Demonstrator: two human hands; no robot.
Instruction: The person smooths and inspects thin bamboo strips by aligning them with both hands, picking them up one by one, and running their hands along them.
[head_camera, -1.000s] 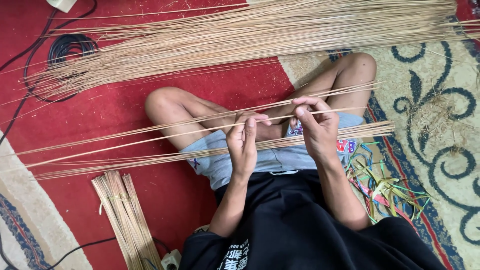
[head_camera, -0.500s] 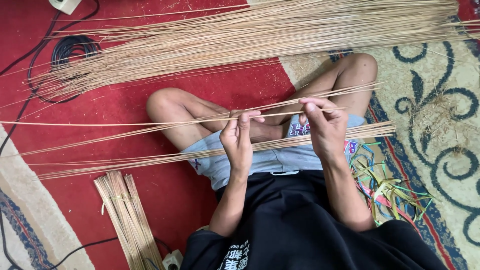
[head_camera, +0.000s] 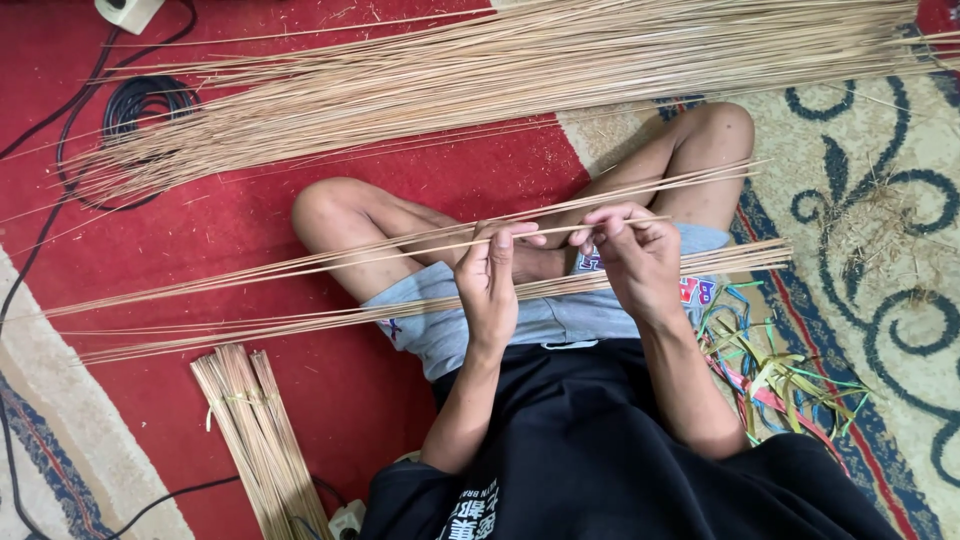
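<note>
Pinching thin sticks (head_camera: 330, 262), left hand (head_camera: 492, 285), right hand (head_camera: 632, 255).

- Left hand (head_camera: 492, 285) is raised over the lap, palm turned inward, fingers (head_camera: 520, 232) pinched together at the top.
- Right hand (head_camera: 632, 255) sits beside it, fingers curled and pinching.
- Both forearms angle upward from the torso.

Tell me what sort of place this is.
Likely a home floor used for handcraft: a red patterned carpet, a long pile of thin reed sticks, a tied stick bundle, and coloured plastic strips.
</note>
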